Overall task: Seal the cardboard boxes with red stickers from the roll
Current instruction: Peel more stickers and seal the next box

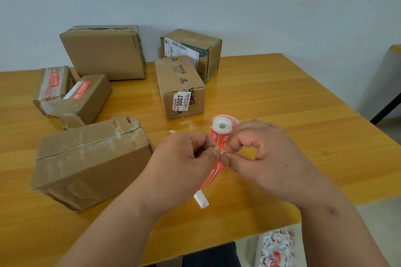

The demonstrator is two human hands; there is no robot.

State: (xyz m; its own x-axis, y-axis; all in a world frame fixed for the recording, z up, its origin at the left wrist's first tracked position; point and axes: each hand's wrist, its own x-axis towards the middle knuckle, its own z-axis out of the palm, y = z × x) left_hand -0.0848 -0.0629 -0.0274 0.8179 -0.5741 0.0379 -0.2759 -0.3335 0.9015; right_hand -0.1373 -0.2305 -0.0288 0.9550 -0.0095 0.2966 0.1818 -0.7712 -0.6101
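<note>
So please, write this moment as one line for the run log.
step: peeling sticker | left hand: pinches strip | right hand: pinches strip, holds roll | nearest box: unsealed

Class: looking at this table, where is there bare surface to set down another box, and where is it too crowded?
The table is bare to the right of the BAHA box and the sticker roll, out to its right edge. Another bare strip runs along the near edge, below the large taped box. The back left is crowded: boxes sit close together, two bearing red stickers.
</note>
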